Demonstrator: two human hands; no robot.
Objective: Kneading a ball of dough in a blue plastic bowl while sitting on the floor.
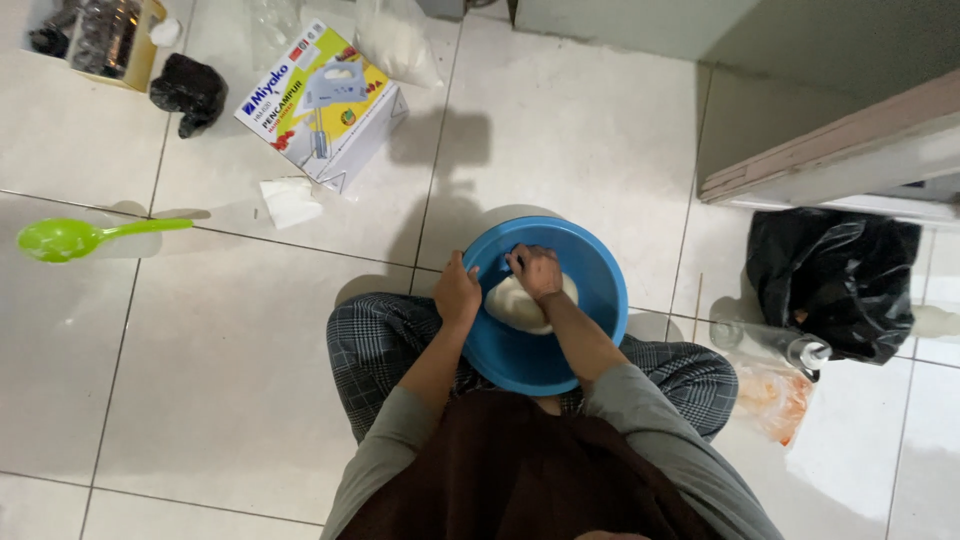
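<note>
where pale floor tiles spread, left hand fingers grasping blue bowl, right hand clenched in dough

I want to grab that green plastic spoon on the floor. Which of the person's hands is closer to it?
Left. The left hand grips the round blue plastic bowl's rim, on the side toward the green plastic spoon. The right hand is inside the bowl, farther away.

Home floor, white tiles, mixer box, black rubbish bag

Dim overhead light, soft shadows on glossy tiles, edges perhaps slightly warped.
</note>
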